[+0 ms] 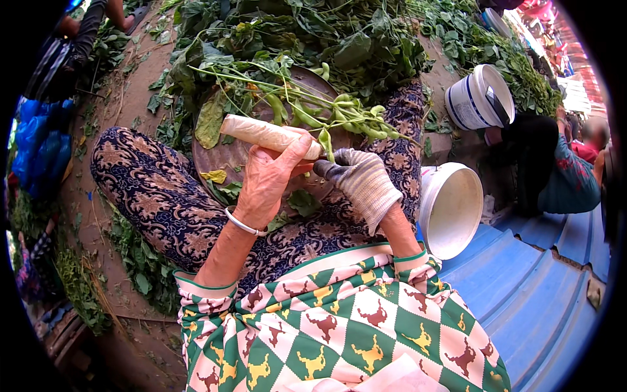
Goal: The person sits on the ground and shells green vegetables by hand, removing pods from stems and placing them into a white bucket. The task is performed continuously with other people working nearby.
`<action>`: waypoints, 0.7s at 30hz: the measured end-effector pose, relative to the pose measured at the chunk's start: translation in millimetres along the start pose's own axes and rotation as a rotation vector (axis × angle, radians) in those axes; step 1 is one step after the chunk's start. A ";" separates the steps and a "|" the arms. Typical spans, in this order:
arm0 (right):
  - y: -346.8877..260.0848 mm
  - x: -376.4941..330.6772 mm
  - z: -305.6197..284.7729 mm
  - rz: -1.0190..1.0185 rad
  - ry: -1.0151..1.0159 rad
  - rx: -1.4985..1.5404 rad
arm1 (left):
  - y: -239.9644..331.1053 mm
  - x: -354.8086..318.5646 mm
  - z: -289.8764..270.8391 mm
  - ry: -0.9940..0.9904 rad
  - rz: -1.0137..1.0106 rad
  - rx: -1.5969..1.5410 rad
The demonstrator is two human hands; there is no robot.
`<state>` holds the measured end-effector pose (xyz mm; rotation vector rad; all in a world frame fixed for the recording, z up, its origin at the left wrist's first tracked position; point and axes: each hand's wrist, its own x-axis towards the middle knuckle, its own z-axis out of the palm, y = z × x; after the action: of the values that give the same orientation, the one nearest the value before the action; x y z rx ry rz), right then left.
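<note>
My left hand (277, 171), bare with a white bangle at the wrist, is closed round a cream-coloured roll (264, 135). The roll tapers slightly and lies slanted, its far end pointing up and left. Opposite it, my right hand (356, 175) wears a striped knitted glove with dark grey fingertips. Its fingers are curled together near the roll's right end, and what they pinch is hidden. Just above the glove hangs a green bean pod (326, 145). A stalk with clusters of green pods (353, 116) lies beyond both hands, over a round brown tray (206, 160).
A big heap of leafy bean plants (294, 32) rises in front. To the right stand a lidded white bucket (467, 101) and a tipped white bucket (450, 210). Blue corrugated sheeting (522, 287) covers the lower right. Another person (568, 173) sits at far right; blue plastic bags (39, 144) are at left.
</note>
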<state>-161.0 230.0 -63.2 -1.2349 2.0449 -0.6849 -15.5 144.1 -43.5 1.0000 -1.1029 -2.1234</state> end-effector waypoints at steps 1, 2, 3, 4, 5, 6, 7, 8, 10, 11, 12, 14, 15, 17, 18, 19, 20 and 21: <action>-0.6 -0.1 0.5 -0.006 0.010 -0.005 | 0.1 -0.2 -0.4 0.004 0.008 0.010; -3.4 -0.4 -0.8 0.019 -0.019 0.000 | 0.1 -0.4 -0.7 -0.004 0.064 0.110; -10.4 -1.0 -4.3 0.047 -0.047 0.003 | -0.1 -0.1 -0.6 -0.014 0.118 0.209; -14.4 -1.5 -6.3 0.074 -0.075 0.006 | -0.3 0.2 -0.5 -0.024 0.173 0.309; -13.0 -1.9 -5.2 0.093 -0.100 0.120 | -1.0 1.1 -0.2 -0.028 0.193 0.333; -9.8 -2.4 -3.2 0.111 -0.124 0.236 | -1.9 2.5 0.7 -0.032 0.213 0.359; -8.8 -3.1 -2.5 0.128 -0.148 0.352 | -2.2 3.4 1.5 -0.036 0.234 0.385; -10.1 -3.9 -2.3 0.142 -0.147 0.369 | -0.6 2.7 2.5 -0.042 0.230 0.346; -16.6 -5.4 -3.3 0.175 -0.135 0.397 | 2.2 2.3 4.4 -0.048 0.234 0.319; -16.7 -6.1 -2.7 0.140 -0.124 0.418 | 4.0 2.0 5.2 -0.052 0.235 0.306; -15.2 -8.0 0.2 0.126 -0.106 0.528 | 6.7 1.3 5.9 -0.053 0.217 0.305; -12.8 -10.5 -1.5 0.182 -0.144 0.741 | 2.6 2.9 4.2 -0.052 0.240 0.264; -14.5 -11.2 -6.5 0.253 -0.200 0.846 | 1.4 4.1 3.7 -0.052 0.249 0.245; -12.9 -12.8 -20.2 0.278 -0.358 1.011 | 2.2 4.4 5.2 -0.062 0.228 0.200; -7.8 -12.7 -24.1 0.257 -0.416 1.045 | 3.6 2.6 5.7 -0.069 0.212 0.185; -5.7 -12.1 -26.7 0.236 -0.474 1.079 | 4.4 1.4 5.9 -0.077 0.195 0.171; -6.8 -12.0 -27.3 0.280 -0.418 0.930 | 3.2 1.7 5.3 -0.057 0.209 0.265; -15.3 -10.6 -27.5 0.322 -0.358 0.785 | 2.1 2.0 6.6 -0.074 0.235 0.312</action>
<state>-169.2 235.9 -31.7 -0.5088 1.4046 -0.9055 -21.7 144.5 -39.9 0.8806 -1.5427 -1.8485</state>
